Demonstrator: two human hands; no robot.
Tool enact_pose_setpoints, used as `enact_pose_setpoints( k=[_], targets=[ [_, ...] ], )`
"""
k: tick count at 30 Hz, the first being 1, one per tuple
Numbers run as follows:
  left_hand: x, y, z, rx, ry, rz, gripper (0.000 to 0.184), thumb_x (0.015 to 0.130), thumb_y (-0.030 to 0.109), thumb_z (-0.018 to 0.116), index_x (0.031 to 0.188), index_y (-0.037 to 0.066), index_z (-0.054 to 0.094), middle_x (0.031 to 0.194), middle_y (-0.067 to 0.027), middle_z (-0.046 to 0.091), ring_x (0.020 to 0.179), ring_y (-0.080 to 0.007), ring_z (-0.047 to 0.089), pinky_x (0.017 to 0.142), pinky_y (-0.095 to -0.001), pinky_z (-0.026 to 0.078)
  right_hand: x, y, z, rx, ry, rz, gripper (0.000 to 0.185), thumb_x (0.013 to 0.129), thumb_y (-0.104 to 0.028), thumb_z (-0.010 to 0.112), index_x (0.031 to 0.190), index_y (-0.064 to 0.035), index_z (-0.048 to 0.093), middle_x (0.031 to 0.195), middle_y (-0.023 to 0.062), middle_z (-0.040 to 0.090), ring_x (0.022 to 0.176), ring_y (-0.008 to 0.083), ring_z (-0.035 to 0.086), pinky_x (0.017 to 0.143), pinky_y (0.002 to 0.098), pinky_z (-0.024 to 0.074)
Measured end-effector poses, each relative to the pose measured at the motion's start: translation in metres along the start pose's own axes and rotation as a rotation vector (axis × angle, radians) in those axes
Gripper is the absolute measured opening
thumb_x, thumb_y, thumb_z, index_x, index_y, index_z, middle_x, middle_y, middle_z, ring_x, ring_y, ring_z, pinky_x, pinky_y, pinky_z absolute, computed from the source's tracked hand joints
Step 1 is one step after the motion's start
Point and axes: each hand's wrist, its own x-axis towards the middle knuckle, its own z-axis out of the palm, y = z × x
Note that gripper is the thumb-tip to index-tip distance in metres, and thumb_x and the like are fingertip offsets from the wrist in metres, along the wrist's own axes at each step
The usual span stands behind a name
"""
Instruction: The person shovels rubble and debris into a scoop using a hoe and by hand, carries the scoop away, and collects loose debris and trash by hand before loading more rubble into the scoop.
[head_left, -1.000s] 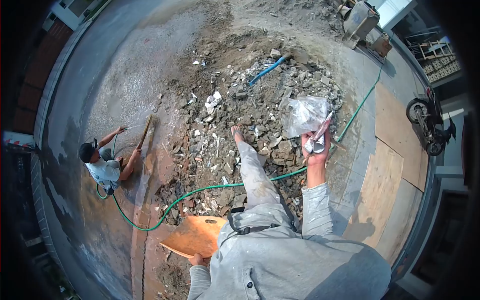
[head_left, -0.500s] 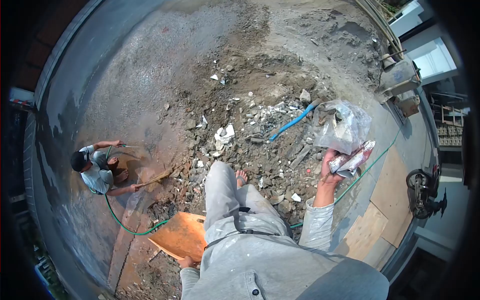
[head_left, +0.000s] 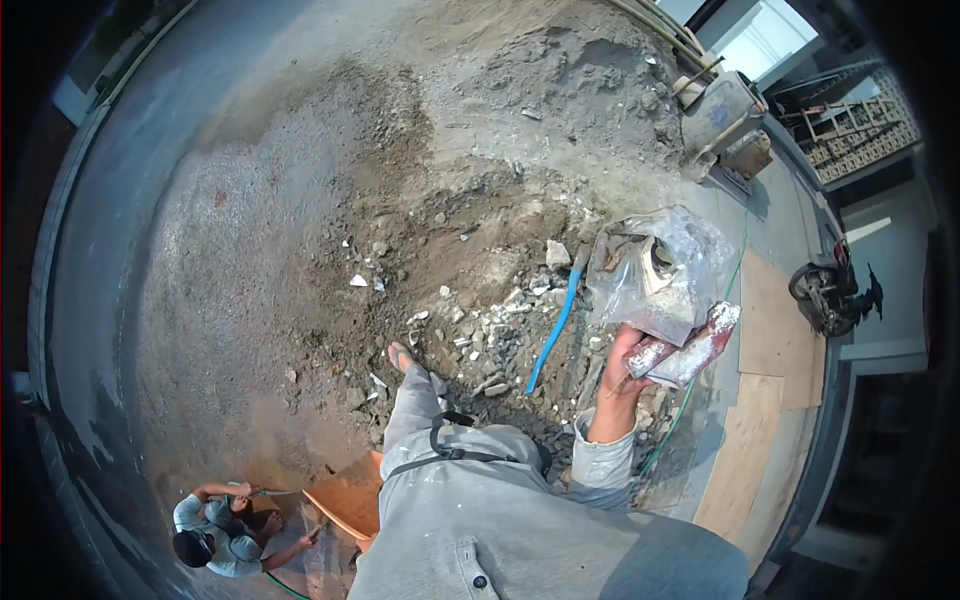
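My right hand [head_left: 619, 372] is raised over the rubble with its fingers closed around a clear plastic bag [head_left: 690, 250]. Crumpled red-and-silver wrappers [head_left: 695, 352], dusted white, are held in the same hand. Some pale scraps show inside the bag. At my left side an orange curved tray [head_left: 350, 498] hangs tilted against my body. My left hand [head_left: 364, 545] grips its near edge; my shirt hides most of that hand.
Broken stone and tile rubble [head_left: 490, 340] spreads ahead, with a blue-handled tool [head_left: 555, 335] lying on it. A crouching person [head_left: 225, 530] works close at lower left beside a green hose. A concrete mixer [head_left: 722, 115], wooden boards [head_left: 755, 430] and a motorbike [head_left: 830, 295] are at right.
I have stepped forward and turned, so the rubble and mixer shift left in view. The orange tray comes along at my side. The bag and wrappers stay in my right hand.
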Motion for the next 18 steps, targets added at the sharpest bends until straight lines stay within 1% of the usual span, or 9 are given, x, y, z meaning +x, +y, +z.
enact_pose_setpoints(
  k=[1, 2, 4, 8, 10, 11, 13, 16, 18],
  targets=[
    [0.042, 0.031, 0.007, 0.014, 0.009, 0.001, 0.052, 0.076, 0.002, 0.051, 0.127, 0.001, 0.039, 0.114, -0.0234, 0.055, 0.094, -0.0378, 0.062, 0.072, -0.0525, 0.054, 0.007, 0.025, 0.004, -0.045, 0.118, -0.016, 0.047, 0.099, -0.026, 0.045, 0.139, -0.0008, 0.040, 0.143, 0.0137, 0.044, 0.132, 0.0266, 0.041, 0.114, 0.0418, 0.0262],
    [0.081, 0.063, 0.007, 0.052, 0.028, -0.002, 0.054, 0.075, 0.002, 0.052, 0.128, 0.002, 0.038, 0.116, -0.0236, 0.054, 0.095, -0.0387, 0.061, 0.073, -0.0537, 0.054, 0.006, 0.050, 0.011, 0.895, 0.160, 0.179, 0.046, 0.100, -0.026, 0.042, 0.138, -0.0004, 0.041, 0.142, 0.0142, 0.046, 0.131, 0.0265, 0.042, 0.113, 0.0409, 0.0294],
    [0.137, 0.121, 0.008, 0.101, 0.052, -0.049, 0.059, 0.073, 0.002, 0.054, 0.129, 0.002, 0.036, 0.118, -0.0242, 0.053, 0.097, -0.0403, 0.060, 0.074, -0.0559, 0.053, 0.034, 0.072, 0.075, -0.738, 0.338, -0.077, 0.035, 0.098, -0.015, 0.046, 0.128, 0.0009, 0.053, 0.126, 0.0175, 0.058, 0.116, 0.0297, 0.054, 0.099, 0.0439, 0.0404],
    [0.233, 0.224, -0.001, 0.124, -0.004, -0.122, 0.066, 0.071, 0.002, 0.057, 0.132, 0.003, 0.032, 0.122, -0.0250, 0.050, 0.100, -0.0428, 0.059, 0.075, -0.0594, 0.053, 0.084, 0.116, 0.154, -1.669, 0.080, -0.452, 0.029, 0.097, -0.014, 0.046, 0.118, -0.0007, 0.061, 0.112, 0.0187, 0.063, 0.105, 0.0333, 0.059, 0.088, 0.0440, 0.0445],
    [0.257, 0.310, 0.003, 0.472, 0.461, 0.071, 0.063, 0.071, 0.005, 0.058, 0.129, 0.003, 0.034, 0.118, -0.0282, 0.052, 0.098, -0.0460, 0.059, 0.077, -0.0586, 0.053, 0.097, 0.169, 0.166, -1.427, 0.131, -0.207, 0.029, 0.096, -0.014, 0.046, 0.117, -0.0012, 0.061, 0.111, 0.0188, 0.064, 0.104, 0.0338, 0.059, 0.088, 0.0447, 0.0444],
    [0.275, 0.345, 0.000, 0.591, 0.632, 0.128, 0.062, 0.072, 0.005, 0.059, 0.129, 0.003, 0.035, 0.117, -0.0293, 0.053, 0.098, -0.0471, 0.059, 0.077, -0.0583, 0.053, 0.112, 0.185, 0.213, -1.702, 0.018, -0.165, 0.030, 0.097, -0.016, 0.046, 0.119, -0.0011, 0.061, 0.112, 0.0179, 0.064, 0.104, 0.0334, 0.060, 0.089, 0.0447, 0.0449],
    [0.315, 0.408, 0.009, 0.499, 0.343, 0.200, 0.059, 0.073, 0.006, 0.059, 0.128, 0.002, 0.037, 0.117, -0.0319, 0.053, 0.100, -0.0469, 0.059, 0.079, -0.0553, 0.054, 0.138, 0.253, 0.228, -1.541, 0.060, -0.115, 0.032, 0.098, -0.016, 0.045, 0.123, -0.0010, 0.058, 0.118, 0.0175, 0.062, 0.109, 0.0326, 0.057, 0.092, 0.0437, 0.0434],
    [0.357, 0.503, 0.050, 0.355, 0.422, 0.264, 0.066, 0.074, 0.010, 0.063, 0.133, 0.007, 0.034, 0.118, -0.0254, 0.054, 0.098, -0.0382, 0.062, 0.072, -0.0508, 0.058, 0.184, 0.360, 0.258, -1.233, 0.122, -0.019, 0.037, 0.099, -0.018, 0.042, 0.131, -0.0008, 0.051, 0.129, 0.0166, 0.057, 0.119, 0.0309, 0.053, 0.099, 0.0418, 0.0406],
    [0.344, 0.603, 0.091, 0.162, 0.387, 0.235, 0.063, 0.073, 0.007, 0.061, 0.131, 0.005, 0.037, 0.117, -0.0276, 0.054, 0.098, -0.0414, 0.061, 0.075, -0.0524, 0.057, 0.236, 0.428, 0.296, -1.687, -0.035, 0.014, 0.040, 0.100, -0.017, 0.041, 0.136, -0.0013, 0.046, 0.135, 0.0167, 0.052, 0.125, 0.0297, 0.048, 0.104, 0.0406, 0.0371]
  ],
)
